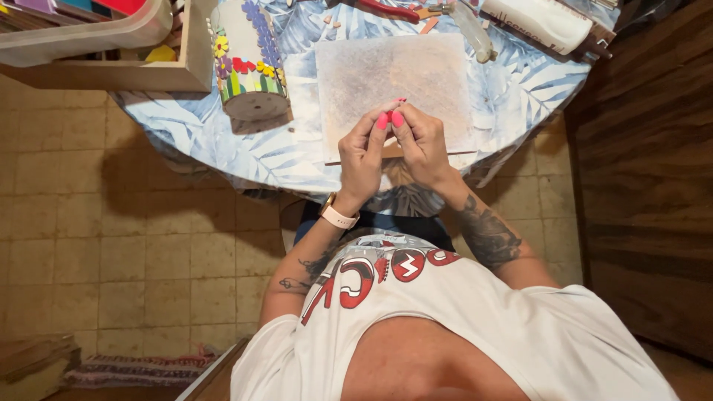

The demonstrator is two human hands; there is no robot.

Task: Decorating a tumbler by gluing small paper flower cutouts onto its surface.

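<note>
Red, a tiny chip (pixel 389 116) sits pinched between my left hand (pixel 364 152) and right hand (pixel 422 145), fingertips pressed together at frame centre above the board (pixel 356 74). Upper left, the cylinder (pixel 249 56) is partly tiled; bare patches remain, I judge.

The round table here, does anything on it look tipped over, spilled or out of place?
Mostly no. The mosaic-covered cylinder lies on its side near the table's edge, and small tile bits are scattered behind the board. Both hands meet over the board, fingers pinching something tiny.
</note>
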